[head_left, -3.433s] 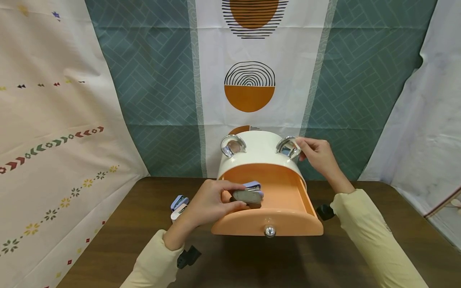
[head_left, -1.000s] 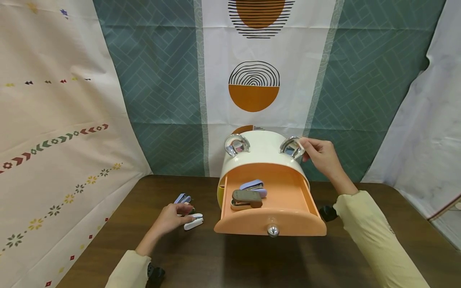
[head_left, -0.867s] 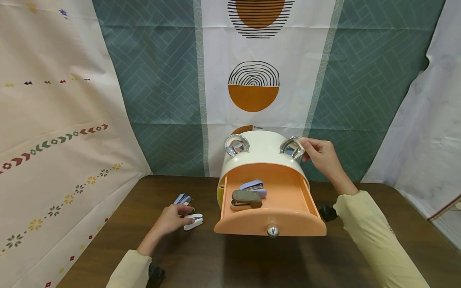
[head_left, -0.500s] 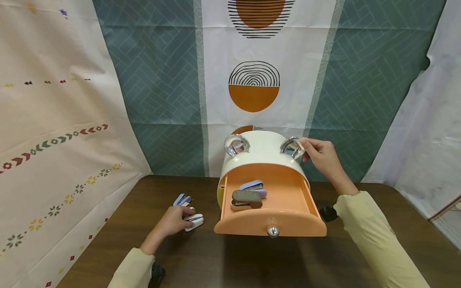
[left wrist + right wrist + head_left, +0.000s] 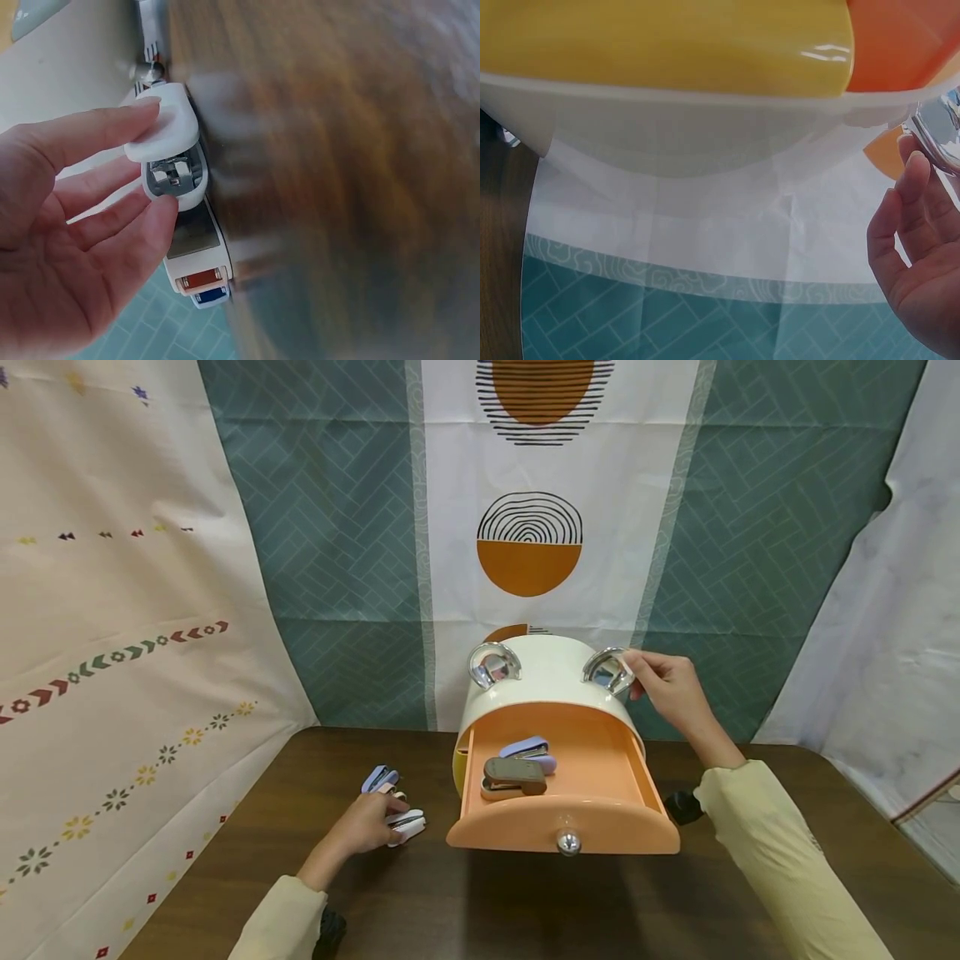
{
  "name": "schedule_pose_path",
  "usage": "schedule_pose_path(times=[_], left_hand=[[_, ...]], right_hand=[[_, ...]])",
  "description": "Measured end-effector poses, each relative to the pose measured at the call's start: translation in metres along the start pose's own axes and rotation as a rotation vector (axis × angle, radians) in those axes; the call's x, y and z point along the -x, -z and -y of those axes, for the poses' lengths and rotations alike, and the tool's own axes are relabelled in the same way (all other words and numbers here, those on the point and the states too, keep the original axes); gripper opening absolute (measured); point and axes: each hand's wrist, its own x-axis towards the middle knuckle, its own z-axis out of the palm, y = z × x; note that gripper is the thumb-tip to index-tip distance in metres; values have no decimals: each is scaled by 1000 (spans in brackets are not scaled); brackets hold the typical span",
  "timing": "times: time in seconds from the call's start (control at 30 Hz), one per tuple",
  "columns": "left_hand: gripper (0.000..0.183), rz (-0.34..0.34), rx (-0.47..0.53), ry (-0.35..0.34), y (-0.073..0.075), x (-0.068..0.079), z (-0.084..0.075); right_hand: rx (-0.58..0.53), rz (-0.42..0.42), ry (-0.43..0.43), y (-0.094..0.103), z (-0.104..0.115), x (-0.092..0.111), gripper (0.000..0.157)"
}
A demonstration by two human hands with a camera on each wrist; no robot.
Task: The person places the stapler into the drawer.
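In the head view my left hand [image 5: 362,825] pinches a small white stapler [image 5: 410,824] lying on the table left of the drawer. The left wrist view shows the thumb on the stapler's white top [image 5: 166,127] and a fingertip at its lower part. My right hand [image 5: 669,687] holds the right chrome ear [image 5: 609,670] of a rounded white box [image 5: 551,675] between thumb and fingers. The box's orange drawer [image 5: 600,827] stands pulled out. Inside it lie a grey-brown stapler [image 5: 514,775] and a lavender stapler [image 5: 531,747].
Beyond the left hand, a blue-lavender stapler [image 5: 378,777] and a partly hidden pinkish stapler [image 5: 387,789] lie on the dark wooden table [image 5: 420,910]. The drawer has a round chrome knob [image 5: 568,842]. A patterned cloth [image 5: 330,568] hangs behind the box.
My left hand has left the grey-brown stapler in the drawer and moved left to the white stapler, its fingers settling around it. The right hand keeps its place on the chrome ear.
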Motion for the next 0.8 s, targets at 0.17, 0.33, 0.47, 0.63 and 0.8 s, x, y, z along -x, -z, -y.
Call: schedule_pose_path(times=[0.17, 0.33, 0.47, 0.63, 0.8], left_hand=[[34, 38, 12, 9, -1, 1, 3], [29, 84, 23, -35, 3, 0, 3], [26, 102, 11, -66, 5, 0, 4], [27, 51, 18, -60, 6, 0, 6], [34, -19, 127, -1, 13, 1, 3]], right_hand=[[5, -1, -1, -1, 0, 0, 27], [9, -4, 0, -1, 0, 0, 27], [7, -5, -1, -1, 0, 0, 27], [4, -4, -2, -1, 0, 0, 26], [10, -7, -5, 0, 0, -1, 27]])
